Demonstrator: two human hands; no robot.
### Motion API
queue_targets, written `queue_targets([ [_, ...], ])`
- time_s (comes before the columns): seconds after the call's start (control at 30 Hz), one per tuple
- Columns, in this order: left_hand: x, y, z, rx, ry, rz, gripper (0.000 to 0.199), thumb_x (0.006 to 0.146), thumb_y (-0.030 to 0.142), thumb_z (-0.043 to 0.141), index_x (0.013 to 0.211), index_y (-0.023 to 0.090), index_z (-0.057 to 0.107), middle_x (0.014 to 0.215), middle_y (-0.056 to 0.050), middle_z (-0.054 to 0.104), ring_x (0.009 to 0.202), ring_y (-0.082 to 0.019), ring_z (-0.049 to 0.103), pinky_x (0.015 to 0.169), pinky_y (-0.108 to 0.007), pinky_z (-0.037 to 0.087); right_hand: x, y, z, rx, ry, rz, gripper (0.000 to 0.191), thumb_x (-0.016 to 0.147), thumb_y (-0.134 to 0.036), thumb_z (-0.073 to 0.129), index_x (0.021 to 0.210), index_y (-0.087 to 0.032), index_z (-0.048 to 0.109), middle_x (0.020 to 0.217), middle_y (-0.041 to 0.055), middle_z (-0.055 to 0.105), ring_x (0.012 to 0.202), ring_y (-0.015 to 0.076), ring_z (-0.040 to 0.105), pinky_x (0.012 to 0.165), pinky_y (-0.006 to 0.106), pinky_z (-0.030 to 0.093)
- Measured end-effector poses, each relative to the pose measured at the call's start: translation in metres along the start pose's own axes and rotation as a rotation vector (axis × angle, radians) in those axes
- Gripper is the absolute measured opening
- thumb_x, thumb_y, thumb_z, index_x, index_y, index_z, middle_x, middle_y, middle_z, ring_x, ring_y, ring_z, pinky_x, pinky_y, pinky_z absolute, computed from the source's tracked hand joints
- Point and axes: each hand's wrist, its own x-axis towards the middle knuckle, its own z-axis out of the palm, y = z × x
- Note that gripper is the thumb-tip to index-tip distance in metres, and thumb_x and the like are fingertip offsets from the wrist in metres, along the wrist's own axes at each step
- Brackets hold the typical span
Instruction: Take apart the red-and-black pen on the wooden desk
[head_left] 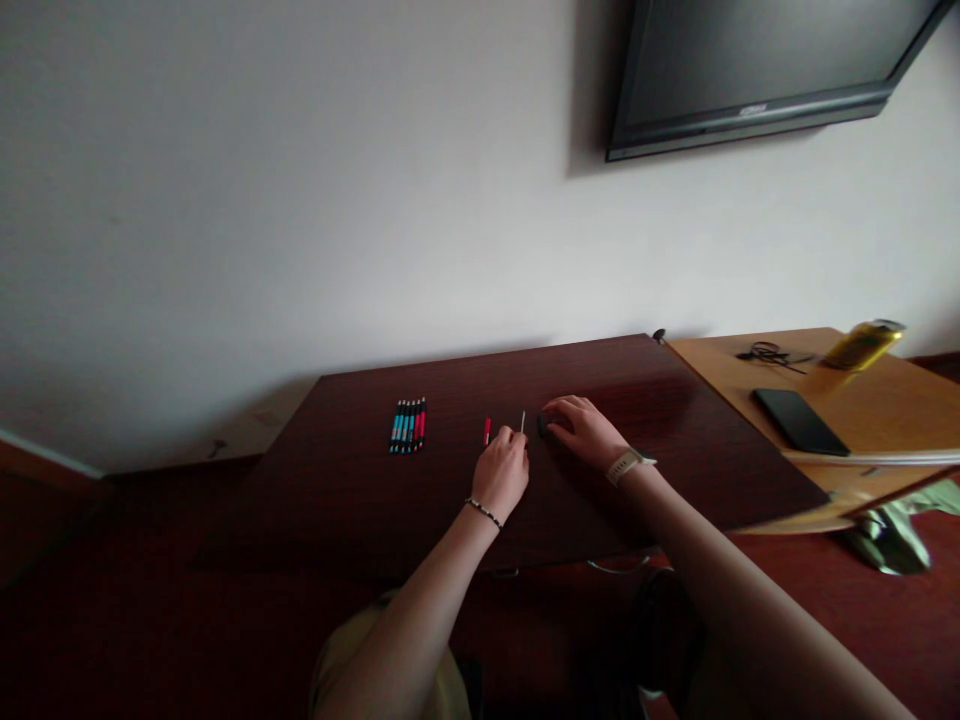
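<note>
On the dark wooden table (592, 370), my left hand (504, 472) is closed around a thin pale-tipped piece (523, 421) that sticks up past its fingers. A short red pen part (487, 430) lies just beyond its knuckles. To the right, my right hand (585, 430) has its fingers curled around small dark pieces (542, 425), too dim to make out. Several blue and red pens (407, 426) lie side by side in a row at the left.
A lighter wooden desk (720, 360) adjoins on the right, with a black flat device (799, 421), a black cable (772, 355) and a yellow can (864, 345). A television (757, 75) hangs on the wall above.
</note>
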Motion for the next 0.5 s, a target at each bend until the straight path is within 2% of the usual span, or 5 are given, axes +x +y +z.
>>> queue_targets([
  [0.5, -0.0003, -0.0005, 0.0084, -0.037, 0.030, 0.095, 0.020, 0.101, 0.016, 0.050, 0.115, 0.020, 0.063, 0.114, -0.008, 0.059, 0.104, -0.019, 0.064, 0.097, -0.033, 0.055, 0.0001, -0.0070, -0.0034, 0.021, -0.011, -0.010, 0.030, 0.091, -0.024, 0.064, 0.121, -0.026, 0.067, 0.119, 0.0084, 0.069, 0.115, 0.0291, 0.060, 0.104, 0.047, 0.049],
])
